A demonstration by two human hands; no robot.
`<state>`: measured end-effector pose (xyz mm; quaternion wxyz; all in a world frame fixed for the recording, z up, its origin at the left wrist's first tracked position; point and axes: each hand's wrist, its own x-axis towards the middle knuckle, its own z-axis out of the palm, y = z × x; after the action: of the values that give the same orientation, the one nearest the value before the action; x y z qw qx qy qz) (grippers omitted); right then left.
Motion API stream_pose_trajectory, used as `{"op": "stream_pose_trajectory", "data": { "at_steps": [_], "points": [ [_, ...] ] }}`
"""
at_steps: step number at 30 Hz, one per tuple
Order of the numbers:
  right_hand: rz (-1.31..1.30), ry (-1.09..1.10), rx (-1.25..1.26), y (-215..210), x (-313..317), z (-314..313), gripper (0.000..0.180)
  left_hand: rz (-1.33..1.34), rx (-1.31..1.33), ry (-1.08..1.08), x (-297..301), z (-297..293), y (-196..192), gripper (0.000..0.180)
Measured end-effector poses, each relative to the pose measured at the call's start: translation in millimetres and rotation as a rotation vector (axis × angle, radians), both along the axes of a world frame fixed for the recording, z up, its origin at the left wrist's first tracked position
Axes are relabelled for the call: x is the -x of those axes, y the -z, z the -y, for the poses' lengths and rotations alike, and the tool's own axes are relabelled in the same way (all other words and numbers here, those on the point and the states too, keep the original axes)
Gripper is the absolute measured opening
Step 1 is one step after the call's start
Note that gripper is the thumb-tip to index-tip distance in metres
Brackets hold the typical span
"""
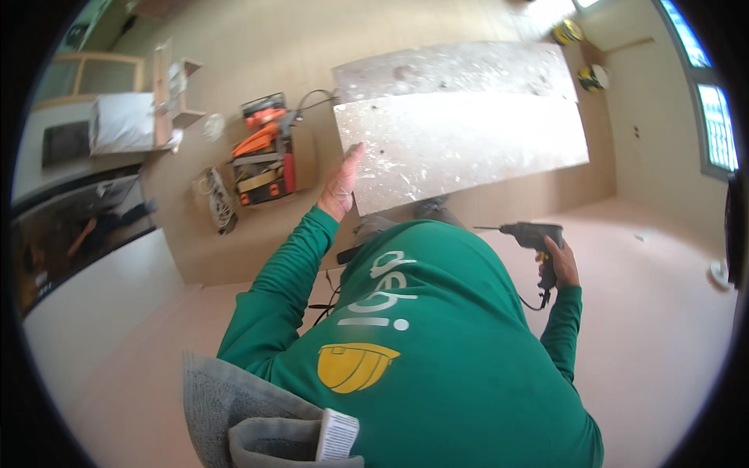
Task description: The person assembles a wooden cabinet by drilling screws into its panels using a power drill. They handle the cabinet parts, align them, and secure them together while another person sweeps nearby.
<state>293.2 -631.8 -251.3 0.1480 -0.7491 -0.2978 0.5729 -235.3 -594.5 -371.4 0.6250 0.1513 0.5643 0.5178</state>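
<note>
My right hand (560, 262) is wrapped around the handle of a dark corded drill (538, 234), held out to my right. A long thin bit (488, 228) sticks out of its chuck, pointing left, with nothing touching its tip. My left hand (340, 186) lies against the near left edge of a paint-spattered platform (460, 148), fingers stretched along that edge. The platform's top is in two long strips, the far one greyer and the near one bright with glare. My legs show partly below its near edge.
Left of the platform, an open tool box (265, 168) holds several orange and black tools. Beside it lies a coil of pale cord (218, 199). Yellow-and-black tubs (567, 33) stand at the far right. A large dark screen (74, 226) is at the left, and a window (714, 117) at the right.
</note>
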Motion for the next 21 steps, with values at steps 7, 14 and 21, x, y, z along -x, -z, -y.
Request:
{"op": "stream_pose_trajectory", "data": {
  "at_steps": [7,14,21],
  "points": [
    [-0.008,-0.013,0.087,21.0,-15.5,-6.2,0.042,0.057,0.06,-0.15,88.2,44.8,-147.7,0.066],
    [-0.064,-0.096,0.173,53.1,-46.6,-11.0,0.042,-0.217,-0.01,-0.478,139.5,143.1,-252.5,0.064],
    [-0.085,-0.197,0.243,76.6,-51.2,-36.2,0.045,-0.416,-0.148,-0.689,159.2,186.9,-300.2,0.064]
  ]
}}
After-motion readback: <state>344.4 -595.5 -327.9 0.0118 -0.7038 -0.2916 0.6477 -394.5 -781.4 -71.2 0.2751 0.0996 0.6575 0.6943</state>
